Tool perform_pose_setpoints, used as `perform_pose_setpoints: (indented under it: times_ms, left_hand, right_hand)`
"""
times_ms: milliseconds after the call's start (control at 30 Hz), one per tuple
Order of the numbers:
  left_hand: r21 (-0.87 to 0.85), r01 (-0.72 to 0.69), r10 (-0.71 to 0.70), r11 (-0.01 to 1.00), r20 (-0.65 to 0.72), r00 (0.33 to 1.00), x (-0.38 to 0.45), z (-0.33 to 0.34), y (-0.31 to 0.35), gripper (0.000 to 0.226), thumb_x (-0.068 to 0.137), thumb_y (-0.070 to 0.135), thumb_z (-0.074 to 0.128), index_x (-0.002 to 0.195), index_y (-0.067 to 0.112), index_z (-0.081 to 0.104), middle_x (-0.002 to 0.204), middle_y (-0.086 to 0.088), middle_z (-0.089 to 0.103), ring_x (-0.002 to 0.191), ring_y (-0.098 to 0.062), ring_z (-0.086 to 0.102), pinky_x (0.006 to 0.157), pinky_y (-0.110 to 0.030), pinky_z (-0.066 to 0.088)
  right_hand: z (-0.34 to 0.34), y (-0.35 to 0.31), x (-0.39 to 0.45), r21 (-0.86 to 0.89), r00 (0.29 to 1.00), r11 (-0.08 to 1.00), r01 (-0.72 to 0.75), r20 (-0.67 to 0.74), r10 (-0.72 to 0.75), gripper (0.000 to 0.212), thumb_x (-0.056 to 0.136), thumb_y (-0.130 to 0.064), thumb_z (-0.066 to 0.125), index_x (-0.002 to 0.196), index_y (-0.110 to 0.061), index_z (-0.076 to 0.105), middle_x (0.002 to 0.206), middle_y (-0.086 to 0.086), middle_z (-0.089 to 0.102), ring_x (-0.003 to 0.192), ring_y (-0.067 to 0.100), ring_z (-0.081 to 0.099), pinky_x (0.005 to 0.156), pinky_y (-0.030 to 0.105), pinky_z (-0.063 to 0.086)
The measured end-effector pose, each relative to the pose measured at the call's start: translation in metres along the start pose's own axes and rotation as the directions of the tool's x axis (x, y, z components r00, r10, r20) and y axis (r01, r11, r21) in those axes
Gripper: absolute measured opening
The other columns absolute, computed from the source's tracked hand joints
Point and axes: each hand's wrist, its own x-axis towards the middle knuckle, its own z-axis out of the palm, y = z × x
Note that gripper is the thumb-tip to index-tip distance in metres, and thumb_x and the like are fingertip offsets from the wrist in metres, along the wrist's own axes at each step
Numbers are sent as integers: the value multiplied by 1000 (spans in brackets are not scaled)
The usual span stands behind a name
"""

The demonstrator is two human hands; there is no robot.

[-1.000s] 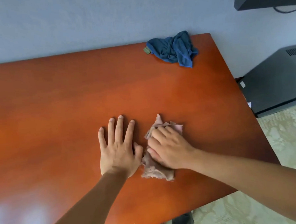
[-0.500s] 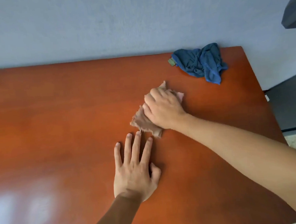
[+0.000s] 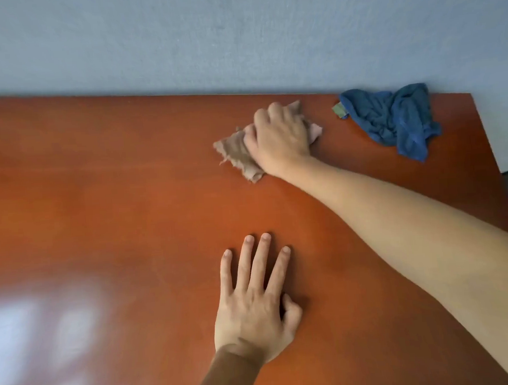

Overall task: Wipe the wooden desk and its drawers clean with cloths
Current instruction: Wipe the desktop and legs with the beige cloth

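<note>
Right hand is far out on the worktop, close to the back edge, fingers curled down over a crumpled beige cloth and pressing it flat onto the wood; cloth sticks out from under the hand on its left side and a bit on the right. Left hand lies palm down near the front of the worktop, four fingers straight and slightly spread, thumb tucked in at the side, holding nothing. Count: two hands, two cloths, one worktop. Second cloth is a blue cloth, bunched up in the far right corner, touching no hand, with a small greenish tag at its left end; it sits near the beige cloth but apart from it. Right forearm runs diagonally from the lower right across the worktop and covers part of the right-hand surface. Worktop is glossy red-brown wood, with pale window glare at lower left. Grey-blue wall runs along the back edge. Strip of dark floor shows past the right edge of the worktop. Drawers are out of view.
</note>
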Motion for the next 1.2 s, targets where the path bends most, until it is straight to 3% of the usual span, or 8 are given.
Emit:
perform_pose_setpoints:
  times_ms: [133, 333, 433, 500, 567, 700, 933, 1200]
  left_hand:
    - [-21, 0, 0, 1000, -6, 1000, 2, 0, 0, 79, 81, 43, 55, 157, 25, 45, 170, -10, 26, 159, -33, 18, 122, -65, 24]
    - [-22, 13, -12, 1000, 23, 1000, 1, -2, 1, 79, 79, 44, 58, 155, 26, 48, 167, -10, 33, 158, -33, 22, 123, -63, 21]
    - [-15, 24, -23, 1000, 36, 999, 1, -3, 0, 75, 79, 45, 57, 152, 26, 52, 161, -11, 44, 155, -33, 29, 123, -62, 22]
    - [-14, 21, -21, 1000, 34, 999, 1, -3, 1, 79, 79, 44, 57, 155, 27, 48, 167, -10, 35, 158, -32, 22, 123, -61, 20]
    - [-18, 15, -15, 1000, 14, 1000, 0, -2, 1, 80, 80, 44, 57, 157, 28, 45, 170, -8, 27, 160, -31, 16, 123, -61, 18]
    - [-7, 15, -15, 1000, 9, 1000, 1, -1, 0, 78, 84, 44, 54, 159, 28, 41, 172, -7, 22, 160, -29, 12, 125, -61, 16]
    - [0, 15, -15, 1000, -3, 1000, 0, 1, 0, 76, 86, 44, 53, 159, 29, 40, 171, -7, 23, 160, -30, 12, 125, -62, 16]
    - [-23, -17, 15, 1000, -60, 998, -2, 1, -1, 73, 87, 41, 48, 158, 26, 44, 170, -9, 27, 160, -33, 15, 125, -62, 14]
  right_hand:
    - [4, 40, 53, -72, 896, 895, -441, 16, 443, 48, 103, -40, 30, 126, -6, 54, 133, 23, 53, 122, 41, 50, 103, 51, 38]
    - [49, -65, 9, -202, 970, 975, 89, 240, -39, 40, 96, -34, 38, 116, -5, 57, 117, 30, 53, 115, 51, 48, 96, 66, 33]
    - [91, -83, -24, 85, 797, 944, 318, 515, -315, 54, 93, -50, 30, 122, -10, 54, 126, 27, 49, 126, 56, 40, 97, 75, 28]
    - [28, -77, -24, 4, 881, 948, 317, 368, -296, 52, 94, -46, 29, 118, -13, 61, 119, 25, 57, 122, 51, 48, 94, 62, 41]
    - [-3, -46, 2, -135, 997, 991, -8, 69, 18, 51, 96, -44, 32, 120, -10, 63, 122, 22, 60, 121, 48, 51, 94, 53, 43]
    - [4, -8, 62, -23, 881, 884, -467, 78, 468, 45, 101, -41, 33, 128, -10, 53, 136, 20, 50, 125, 40, 46, 102, 50, 37]
    - [2, -50, -54, 109, 969, 965, 237, 49, -243, 37, 97, -38, 43, 105, -9, 64, 108, 17, 62, 101, 37, 58, 87, 48, 44]
    - [-8, 25, -84, -77, 908, 912, -403, 91, 409, 41, 98, -39, 38, 109, -6, 60, 113, 20, 59, 105, 41, 56, 90, 51, 44]
